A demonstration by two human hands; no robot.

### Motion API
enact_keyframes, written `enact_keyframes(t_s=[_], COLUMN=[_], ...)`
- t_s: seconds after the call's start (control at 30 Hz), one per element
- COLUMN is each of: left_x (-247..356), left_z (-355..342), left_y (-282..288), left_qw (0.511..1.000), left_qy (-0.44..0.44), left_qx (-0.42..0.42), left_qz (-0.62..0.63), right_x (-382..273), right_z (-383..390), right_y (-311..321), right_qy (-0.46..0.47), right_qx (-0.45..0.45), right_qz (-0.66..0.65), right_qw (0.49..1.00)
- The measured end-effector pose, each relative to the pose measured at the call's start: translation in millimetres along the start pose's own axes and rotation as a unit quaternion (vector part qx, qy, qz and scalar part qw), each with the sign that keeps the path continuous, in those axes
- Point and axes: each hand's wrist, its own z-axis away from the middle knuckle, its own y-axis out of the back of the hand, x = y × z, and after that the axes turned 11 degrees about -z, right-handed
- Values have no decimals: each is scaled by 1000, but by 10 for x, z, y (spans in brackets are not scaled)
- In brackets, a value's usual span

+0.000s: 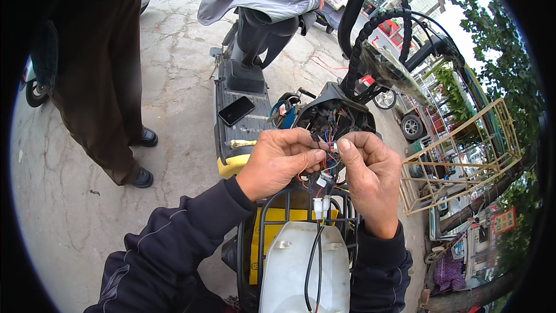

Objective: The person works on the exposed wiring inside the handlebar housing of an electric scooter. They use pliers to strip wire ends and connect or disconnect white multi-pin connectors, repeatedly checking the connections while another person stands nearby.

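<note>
Both my hands are at the opened front of an electric scooter, over a bundle of coloured wires [331,169]. Thumb and fingers of my left hand [277,161] pinch together on a thin wire at the left of the bundle. My right hand [370,175] pinches a small white connector [333,147] among the wires; its fingertips partly cover it. Below hang white plug connectors [318,207] on black cable [313,261], which runs down over a white plastic panel [295,255]. The dark front housing [341,101] stands open just beyond my hands, with more wiring inside.
A black phone [236,110] lies on the scooter's footboard [223,90]. A black wire basket [263,217] surrounds the panel's upper end. Handlebar tubing [354,11] rises at upper right. A person in brown trousers [95,75] stands at left. A wooden frame [457,165] is at right.
</note>
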Motion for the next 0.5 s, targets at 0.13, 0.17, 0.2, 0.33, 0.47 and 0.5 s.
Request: enact_keyframes(t_s=[0.13,0.17,0.2,0.33,0.47,0.5], left_x=[-17,-16,-15,-11,-38,-47], left_z=[32,49,72,120,162,163], left_y=[-13,-21,-30,-29,-31,-30], left_qw=[999,999,999,995,992,992], left_qy=[-2,-12,-23,-93,-114,-112], left_qx=[22,25,28,22,19,19], left_qz=[-24,-26,-27,-34,-47,-46], right_x=[30,46,55,71,108,109], right_z=[25,35,53,178,249,253], right_y=[41,42,48,73,62,71], right_qy=[11,26,35,121,133,132], right_qx=[-2,-5,-3,-49,-65,-66], right_qz=[14,20,35,158,183,184], right_qw=[1000,999,999,979,972,972])
